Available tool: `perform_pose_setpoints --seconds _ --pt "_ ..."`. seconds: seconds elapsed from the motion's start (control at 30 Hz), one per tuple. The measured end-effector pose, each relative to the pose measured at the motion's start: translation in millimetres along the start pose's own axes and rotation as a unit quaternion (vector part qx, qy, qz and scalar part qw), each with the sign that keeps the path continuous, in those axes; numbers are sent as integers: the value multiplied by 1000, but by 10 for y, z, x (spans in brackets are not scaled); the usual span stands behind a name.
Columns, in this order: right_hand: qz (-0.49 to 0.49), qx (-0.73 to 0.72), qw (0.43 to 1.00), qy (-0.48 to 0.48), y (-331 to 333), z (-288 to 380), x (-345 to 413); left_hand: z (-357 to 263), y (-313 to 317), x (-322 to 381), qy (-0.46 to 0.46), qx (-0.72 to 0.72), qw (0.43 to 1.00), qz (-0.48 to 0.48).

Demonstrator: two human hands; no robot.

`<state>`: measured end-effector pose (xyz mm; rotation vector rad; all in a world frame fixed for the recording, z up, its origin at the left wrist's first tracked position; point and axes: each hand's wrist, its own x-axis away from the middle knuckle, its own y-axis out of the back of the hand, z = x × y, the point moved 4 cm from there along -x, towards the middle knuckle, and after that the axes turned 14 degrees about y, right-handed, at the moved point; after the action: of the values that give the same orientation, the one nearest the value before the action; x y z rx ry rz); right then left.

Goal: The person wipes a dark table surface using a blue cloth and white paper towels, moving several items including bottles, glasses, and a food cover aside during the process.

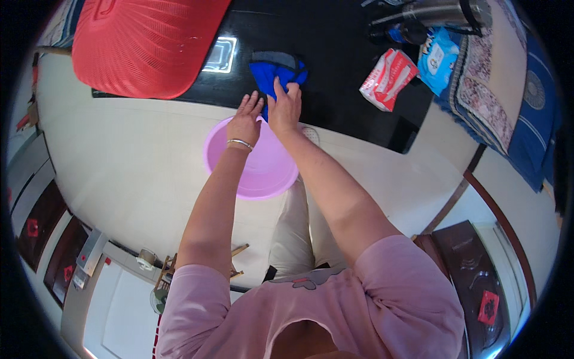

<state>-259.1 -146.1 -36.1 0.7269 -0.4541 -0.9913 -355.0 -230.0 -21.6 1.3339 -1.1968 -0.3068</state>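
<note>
My right hand (287,105) grips a bunched blue cloth (271,76) with a grey band, which lies on the glossy black tabletop (332,67) close to its front edge. A narrow strip of the cloth hangs down between my hands. To the left of it, my left hand (245,120), with a bracelet at the wrist, is stretched out with its fingertips at the table edge. Beneath both hands is a pink plastic basin (264,179), just in front of the table. My left forearm hides part of its rim, and what supports it cannot be told.
A large red mesh plastic cover (148,45) occupies the table's left side. At the right lie a red-and-white packet (389,80), a blue wipes pack (438,60), a dark bottle (406,32) and a steel flask (444,12). A padded seat (489,80) adjoins the table's right end.
</note>
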Motion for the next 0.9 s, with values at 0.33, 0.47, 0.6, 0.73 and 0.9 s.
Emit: perform_pose_setpoints --seconds 0.33,0.47,0.6,0.73,0.9 --pt "60 -683 647 -332 538 -351 -279 25 269 67 31 158 986 -42" --pt "-20 -596 705 -383 590 -925 -231 63 278 280 21 241 970 -28" --pt "-75 -251 953 -150 666 -909 -186 376 290 577 13 272 962 -22" --pt "-113 88 986 -83 275 -520 24 670 282 745 -16 317 948 8" --pt "-93 95 985 -113 -517 207 12 1208 568 893 -72 327 942 20"
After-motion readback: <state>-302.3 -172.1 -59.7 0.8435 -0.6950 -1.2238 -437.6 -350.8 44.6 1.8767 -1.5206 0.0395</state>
